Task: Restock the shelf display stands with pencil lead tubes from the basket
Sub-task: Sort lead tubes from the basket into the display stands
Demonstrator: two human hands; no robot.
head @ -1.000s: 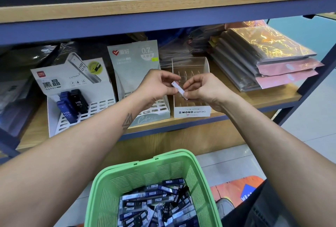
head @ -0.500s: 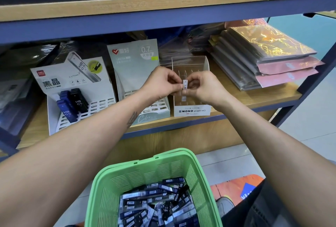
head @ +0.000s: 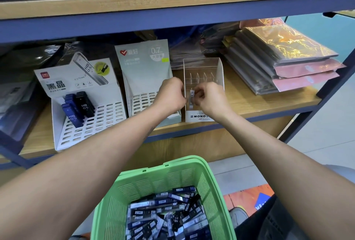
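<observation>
Both hands meet at the front of the clear Mono stand [head: 203,70]: the right hand [head: 211,98] and left hand [head: 171,93] pinch one upright lead tube [head: 191,97] between fingertips. The green basket [head: 134,188] of tubes sits at six o'clock.

A wooden shelf board [head: 249,103] with a blue metal front edge is carried by a dark blue frame, and a slanting blue upright [head: 334,86] is seen at its right end. Above it, a second wooden board [head: 172,3] on a blue rail is set across the whole width. Stacked packets in glossy wrap [head: 284,57], gold and pink, are laid toward the right end of the lower board; dark wrapped goods are piled along its back edge. Pale floor tiles [head: 317,134] are seen below right, with an orange and blue mat [head: 249,197] laid on them. Soft, even light is cast.
</observation>
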